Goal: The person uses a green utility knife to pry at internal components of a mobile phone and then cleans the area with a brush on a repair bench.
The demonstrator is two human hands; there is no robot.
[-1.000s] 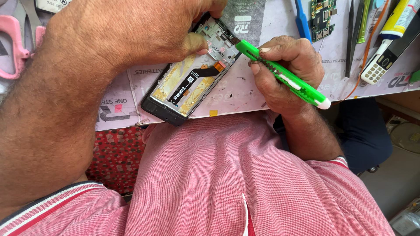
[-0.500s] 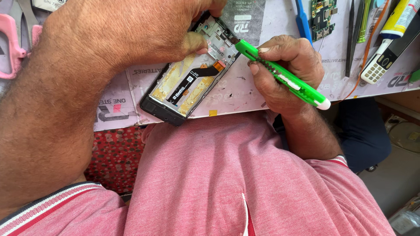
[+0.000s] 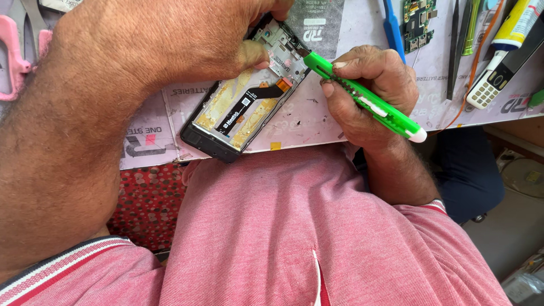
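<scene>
In the head view, one opened phone [image 3: 241, 116] lies on the table [image 3: 317, 122], pinned at its top end by the left hand [image 3: 170, 51]. It is judged light, thin and fragile, best held by its frame edges. One green cutter [image 3: 362, 96] is clamped in the right hand [image 3: 371, 90], its tip at the phone's upper corner.

A phone repair workbench: circuit board [image 3: 418, 22], pry tools [image 3: 453, 51] (opened handset [image 3: 241, 110]).
</scene>
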